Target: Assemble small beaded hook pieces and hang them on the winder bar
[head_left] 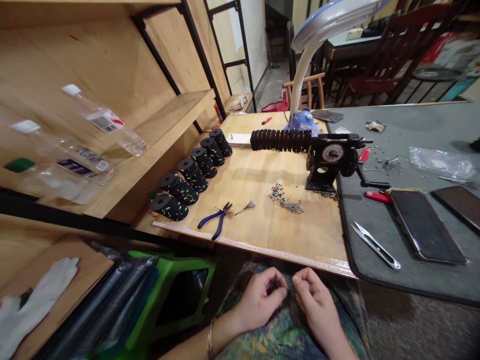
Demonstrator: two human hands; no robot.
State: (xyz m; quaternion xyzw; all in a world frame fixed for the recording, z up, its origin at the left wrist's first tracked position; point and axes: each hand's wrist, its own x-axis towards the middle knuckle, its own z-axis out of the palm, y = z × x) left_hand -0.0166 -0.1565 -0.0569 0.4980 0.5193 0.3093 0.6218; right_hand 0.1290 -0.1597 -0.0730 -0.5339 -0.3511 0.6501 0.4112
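Both hands rest in my lap below the table's front edge. My left hand [262, 297] is curled, its fingertips pinching a small dark thing I cannot make out. My right hand [313, 295] is curled beside it, fingertips pressed together close to the left fingertips. On the wooden board [258, 230] above lie blue-handled pliers [215, 220], a small pile of coloured beads and pins [285, 197], and stacks of black spools [191, 175]. A black hand-crank winder [330, 162] holds a row of black spools [281, 140].
A grey mat [412, 145] on the right carries thread snips [375, 245], two phones [425, 225], a red lighter and a plastic bag. A blue desk lamp [303, 120] stands behind the winder. Plastic bottles [101, 120] lie on the left shelf; a green stool [176, 290] and white glove [33, 300] sit lower left.
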